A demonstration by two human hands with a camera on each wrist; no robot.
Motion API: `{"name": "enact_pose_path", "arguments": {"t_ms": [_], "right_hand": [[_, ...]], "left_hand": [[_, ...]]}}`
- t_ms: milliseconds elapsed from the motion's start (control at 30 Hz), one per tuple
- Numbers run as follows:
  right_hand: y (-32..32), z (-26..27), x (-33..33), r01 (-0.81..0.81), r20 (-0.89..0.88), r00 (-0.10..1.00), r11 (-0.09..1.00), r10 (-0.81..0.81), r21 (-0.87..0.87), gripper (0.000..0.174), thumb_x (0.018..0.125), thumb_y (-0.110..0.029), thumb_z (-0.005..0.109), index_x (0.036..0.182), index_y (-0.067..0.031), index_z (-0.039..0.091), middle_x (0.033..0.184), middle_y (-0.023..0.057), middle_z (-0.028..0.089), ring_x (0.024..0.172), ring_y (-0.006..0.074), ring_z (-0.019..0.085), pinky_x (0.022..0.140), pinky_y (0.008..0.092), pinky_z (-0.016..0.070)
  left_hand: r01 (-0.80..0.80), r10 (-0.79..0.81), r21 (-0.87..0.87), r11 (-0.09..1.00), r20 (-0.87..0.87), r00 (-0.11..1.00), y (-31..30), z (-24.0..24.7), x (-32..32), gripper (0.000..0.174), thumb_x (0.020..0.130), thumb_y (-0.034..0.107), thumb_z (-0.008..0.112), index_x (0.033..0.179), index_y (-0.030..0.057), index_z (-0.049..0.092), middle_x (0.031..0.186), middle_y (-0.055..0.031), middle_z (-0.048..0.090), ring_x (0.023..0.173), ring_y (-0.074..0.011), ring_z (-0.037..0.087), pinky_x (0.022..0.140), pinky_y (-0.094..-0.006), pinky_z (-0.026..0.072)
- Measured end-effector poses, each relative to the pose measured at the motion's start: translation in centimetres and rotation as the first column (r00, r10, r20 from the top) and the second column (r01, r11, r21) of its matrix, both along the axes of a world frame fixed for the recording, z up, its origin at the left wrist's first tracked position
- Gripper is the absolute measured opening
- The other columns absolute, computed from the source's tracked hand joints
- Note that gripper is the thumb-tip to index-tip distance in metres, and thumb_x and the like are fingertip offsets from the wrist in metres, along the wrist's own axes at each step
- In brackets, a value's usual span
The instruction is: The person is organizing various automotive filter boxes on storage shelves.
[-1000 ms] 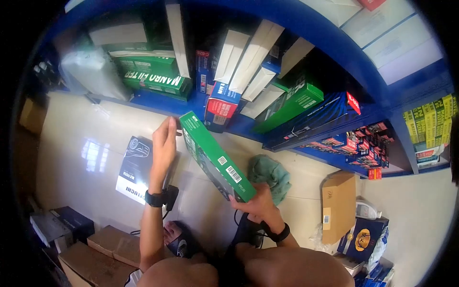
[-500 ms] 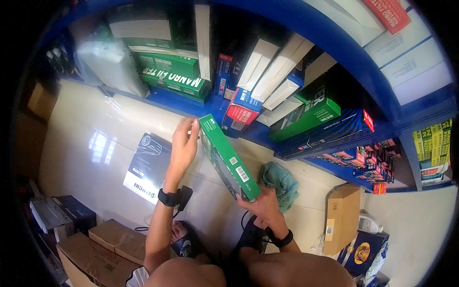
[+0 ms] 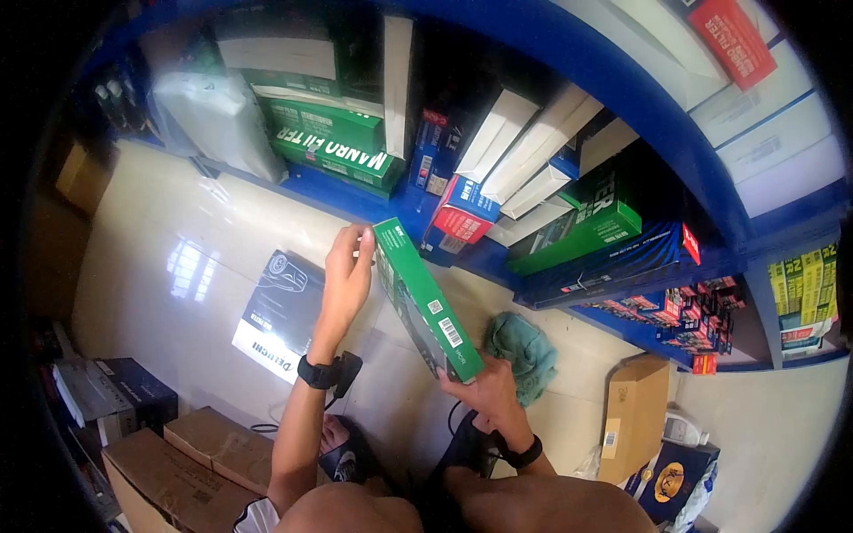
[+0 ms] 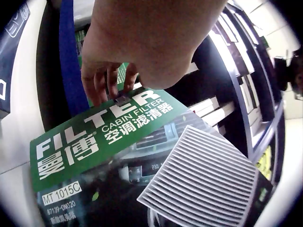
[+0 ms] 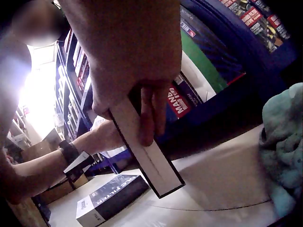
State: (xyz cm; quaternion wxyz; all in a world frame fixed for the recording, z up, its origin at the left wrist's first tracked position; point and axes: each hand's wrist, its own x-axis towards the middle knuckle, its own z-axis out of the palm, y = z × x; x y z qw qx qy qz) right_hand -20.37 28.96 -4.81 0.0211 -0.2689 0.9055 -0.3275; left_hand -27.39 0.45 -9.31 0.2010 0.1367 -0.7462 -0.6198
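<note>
A flat green cabin filter box [image 3: 428, 306] is held up in front of the shelf, slanted in the head view. My right hand [image 3: 490, 393] grips its near end, with fingers against the white side [image 5: 154, 163] in the right wrist view. My left hand [image 3: 348, 271] is at the far end, fingers bent over the edge of the box; the thumb's contact is hidden in the left wrist view. That view shows the printed front [image 4: 71, 175] with a white pleated filter picture [image 4: 203, 177]. A dark DELUCHI box [image 3: 283, 306] lies on the floor left of it.
Ahead is a blue shelf [image 3: 333, 195] packed with filter boxes, including a green MANBO FILTER box [image 3: 333, 151]. A teal cloth [image 3: 522, 351] lies on the floor to the right. Cardboard boxes [image 3: 209, 453] stand at lower left, and another carton [image 3: 637, 413] at right.
The head view has shifted, so the shelf, hands and box appear further right and slightly lower. Both hands keep about the same hold on the green box.
</note>
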Motion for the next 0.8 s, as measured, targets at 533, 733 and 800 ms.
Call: {"name": "enact_pose_path", "arguments": {"t_ms": [533,733,800], "right_hand": [[0.4,-1.2,0.0,0.059,-0.065,0.996,0.998,-0.059,-0.006,0.037,0.085,-0.037,0.089,0.101,-0.0055,0.081,0.076,0.0129,0.075,0.059,0.0309,0.074,0.056,0.042,0.0604],[-0.2,-1.2,0.0,0.06,-0.154,0.986,0.998,-0.063,-0.019,0.035,0.083,-0.035,0.091,0.1,-0.0065,0.08,0.073,0.009,0.074,0.057,0.0263,0.074,0.054,0.0389,0.0594],[-0.9,-1.2,0.0,0.034,-0.231,0.972,0.996,-0.052,-0.08,0.033,0.083,-0.033,0.092,0.102,-0.0084,0.08,0.072,0.0069,0.073,0.058,0.025,0.074,0.054,0.0372,0.0591]], "left_hand": [[-0.012,0.016,0.033,0.999,-0.124,0.992,-0.5,4.9,-1.7,0.033,0.115,0.029,0.059,0.117,-0.0004,0.074,0.11,-0.0133,0.077,0.101,-0.0235,0.074,0.087,-0.0368,0.058],[-0.03,0.037,0.069,0.997,-0.11,0.993,-0.7,3.1,-1.5,0.032,0.114,0.028,0.059,0.118,-0.0001,0.074,0.111,-0.0146,0.077,0.102,-0.0245,0.074,0.09,-0.0373,0.0582],[-0.02,0.024,0.075,0.997,-0.062,0.998,-0.8,2.3,-0.9,0.033,0.115,0.029,0.059,0.119,0.0,0.074,0.113,-0.0112,0.077,0.104,-0.0207,0.073,0.09,-0.0359,0.0577]]}}
